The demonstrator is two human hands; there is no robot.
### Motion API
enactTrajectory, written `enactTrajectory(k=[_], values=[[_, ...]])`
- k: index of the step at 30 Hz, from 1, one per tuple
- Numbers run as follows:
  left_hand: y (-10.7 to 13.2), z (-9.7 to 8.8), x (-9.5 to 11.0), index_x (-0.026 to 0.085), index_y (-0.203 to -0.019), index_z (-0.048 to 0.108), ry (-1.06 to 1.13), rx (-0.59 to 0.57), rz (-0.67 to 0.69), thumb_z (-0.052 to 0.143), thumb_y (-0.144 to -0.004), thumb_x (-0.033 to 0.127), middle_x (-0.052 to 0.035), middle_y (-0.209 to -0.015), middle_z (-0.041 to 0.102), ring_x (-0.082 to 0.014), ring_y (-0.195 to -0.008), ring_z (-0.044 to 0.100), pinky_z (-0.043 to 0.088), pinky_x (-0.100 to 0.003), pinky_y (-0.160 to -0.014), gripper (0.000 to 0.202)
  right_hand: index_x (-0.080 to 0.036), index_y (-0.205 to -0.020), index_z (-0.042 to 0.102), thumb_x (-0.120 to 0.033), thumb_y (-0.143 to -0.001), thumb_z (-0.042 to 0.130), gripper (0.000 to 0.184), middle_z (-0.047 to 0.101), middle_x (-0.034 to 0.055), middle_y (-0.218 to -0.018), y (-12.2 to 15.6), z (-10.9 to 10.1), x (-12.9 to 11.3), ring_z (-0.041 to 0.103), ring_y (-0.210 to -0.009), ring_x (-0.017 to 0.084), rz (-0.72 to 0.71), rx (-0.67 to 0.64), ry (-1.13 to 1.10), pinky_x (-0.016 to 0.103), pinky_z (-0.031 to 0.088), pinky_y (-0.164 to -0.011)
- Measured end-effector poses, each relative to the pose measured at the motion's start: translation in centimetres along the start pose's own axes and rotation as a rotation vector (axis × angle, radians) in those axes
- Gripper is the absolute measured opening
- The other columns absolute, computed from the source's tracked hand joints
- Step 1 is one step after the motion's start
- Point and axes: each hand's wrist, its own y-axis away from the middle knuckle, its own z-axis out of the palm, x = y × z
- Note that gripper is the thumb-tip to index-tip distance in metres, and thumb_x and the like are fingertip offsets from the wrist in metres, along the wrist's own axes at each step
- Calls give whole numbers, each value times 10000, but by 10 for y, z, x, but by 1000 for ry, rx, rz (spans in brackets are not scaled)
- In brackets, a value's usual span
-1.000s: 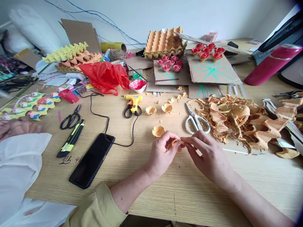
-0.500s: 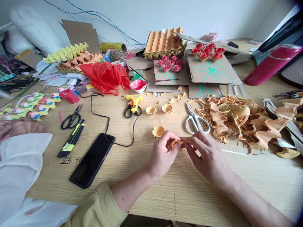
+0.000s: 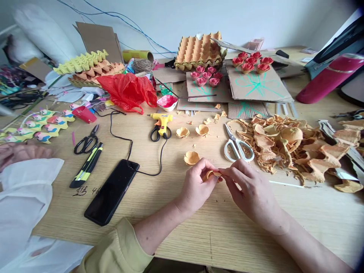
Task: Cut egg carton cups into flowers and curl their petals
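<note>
My left hand point(image 3: 196, 185) and my right hand point(image 3: 250, 189) meet over the wooden table point(image 3: 227, 227). Between their fingertips they pinch a small orange egg-carton flower cup point(image 3: 211, 174), mostly hidden by the fingers. One finished orange cup point(image 3: 191, 157) lies just beyond my left hand, and two more cups point(image 3: 192, 131) sit farther back. White-handled scissors point(image 3: 237, 146) lie just beyond my right hand.
A heap of orange carton scraps point(image 3: 287, 144) fills the right side. A yellow glue gun point(image 3: 161, 122), black phone point(image 3: 112, 191) on a cable, utility knife point(image 3: 87, 167) and black scissors point(image 3: 85, 141) lie left. Another person's hand point(image 3: 19, 153) and white sleeve point(image 3: 25, 197) rest at the far left. Painted red flowers point(image 3: 250, 62) sit on cardboard behind.
Both hands stay pinched on the small cup; the fingers shift slightly. The view has drifted a little, and nothing on the table has moved.
</note>
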Motion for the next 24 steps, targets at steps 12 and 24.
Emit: enactTrajectory(k=[12,24], values=[[2,5,0,173,-869,565,85,58,-39,645,-866,142,-4,-794,650,-117,-725,649,536,-238,-693,86,-175,-1057,677,-163,-998,514,174,571,50,-851,-2,-4,-1,549,-698,161,-10,31,14,295,444,-627],[11,-2,-1,214,-1152,586,-323,-23,50,626,-866,154,-87,-1154,668,-164,-902,694,604,-239,-702,294,-205,-1004,692,-219,-990,530,163,586,26,-854,0,-11,16,563,-600,108,95,-3,-44,236,468,-536]])
